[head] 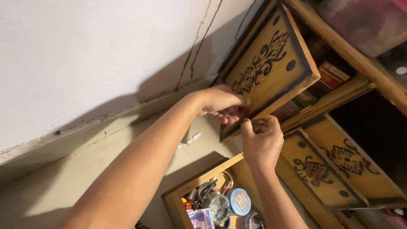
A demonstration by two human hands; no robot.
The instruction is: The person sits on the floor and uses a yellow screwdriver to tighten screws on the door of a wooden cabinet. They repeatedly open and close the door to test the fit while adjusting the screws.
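Here both hands meet at the lower edge of the open cabinet door (271, 63): left hand (222, 104) curled on its corner, right hand (260, 142) pinching just beneath (contents unclear); best to steady the door first

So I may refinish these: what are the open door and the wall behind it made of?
Door: looks like wood, yellow-tan with dark floral motifs and darkened edges; the bare edge looks like plain timber. Finish seems matte, whether painted or burnt I cannot tell. Both hands, left and right, grip its lower edge. Wall: seemingly white-painted plaster, matte, with a long crack.
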